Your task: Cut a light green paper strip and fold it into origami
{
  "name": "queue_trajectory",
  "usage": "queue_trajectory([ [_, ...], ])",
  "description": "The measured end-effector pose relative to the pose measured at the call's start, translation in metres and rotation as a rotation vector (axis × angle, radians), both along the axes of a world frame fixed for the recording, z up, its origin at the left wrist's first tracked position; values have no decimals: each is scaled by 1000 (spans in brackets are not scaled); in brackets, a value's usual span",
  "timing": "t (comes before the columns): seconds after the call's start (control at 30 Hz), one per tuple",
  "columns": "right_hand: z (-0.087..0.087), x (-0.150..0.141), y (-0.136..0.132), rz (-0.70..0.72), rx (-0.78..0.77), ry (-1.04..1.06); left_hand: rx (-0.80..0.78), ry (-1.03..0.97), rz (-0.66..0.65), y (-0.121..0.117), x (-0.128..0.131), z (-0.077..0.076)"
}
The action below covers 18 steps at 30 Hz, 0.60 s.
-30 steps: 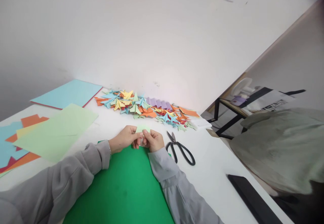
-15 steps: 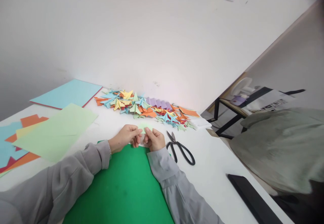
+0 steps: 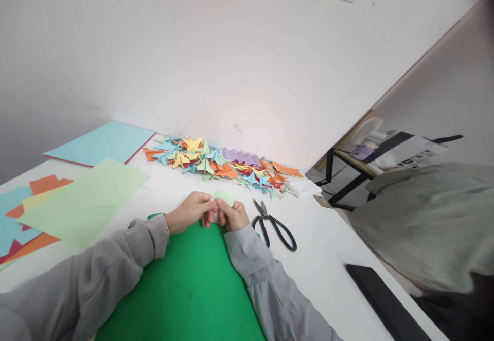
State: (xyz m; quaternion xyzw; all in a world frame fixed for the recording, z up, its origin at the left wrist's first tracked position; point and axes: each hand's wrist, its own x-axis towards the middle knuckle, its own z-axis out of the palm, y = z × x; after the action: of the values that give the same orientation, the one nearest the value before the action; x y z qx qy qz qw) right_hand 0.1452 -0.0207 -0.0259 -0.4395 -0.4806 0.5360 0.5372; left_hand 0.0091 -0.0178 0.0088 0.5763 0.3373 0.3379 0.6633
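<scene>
A small piece of light green paper [image 3: 224, 196] is pinched between my two hands, above the far end of a green mat [image 3: 185, 274]. My left hand [image 3: 196, 210] holds its near left side with thumb and fingers closed. My right hand [image 3: 233, 214] grips it from the right, the thumb close to the left thumb. The fingers hide the paper's lower part, so its folds cannot be made out. Black-handled scissors [image 3: 275, 225] lie partly opened just right of my right hand. Behind the hands is a heap of small folded paper planes [image 3: 208, 158] in several colours.
Large light green sheets [image 3: 88, 202] overlap coloured paper scraps [image 3: 36, 238] at the left. A blue sheet stack [image 3: 102, 143] lies against the wall. A flat black object [image 3: 386, 300] rests near the right table edge. Beyond it are a person's grey-green clothing [image 3: 428, 222] and a black-framed stand [image 3: 347, 176].
My thumbs have come together at the paper's near edge, and the paper now stands slightly more to the right. Both hands remain over the mat's far end.
</scene>
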Motion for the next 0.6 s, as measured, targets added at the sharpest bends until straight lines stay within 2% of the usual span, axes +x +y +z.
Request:
queue_trajectory([
  [0.2,2,-3,0,17,-21,55,-29,3,-80,1,-1,4],
  [0.33,0,-4,1,38,-67,91,-40,-3,-74,1,-2,5],
  [0.6,2,-3,0,-28,-53,34,-40,-12,-92,2,-2,2],
])
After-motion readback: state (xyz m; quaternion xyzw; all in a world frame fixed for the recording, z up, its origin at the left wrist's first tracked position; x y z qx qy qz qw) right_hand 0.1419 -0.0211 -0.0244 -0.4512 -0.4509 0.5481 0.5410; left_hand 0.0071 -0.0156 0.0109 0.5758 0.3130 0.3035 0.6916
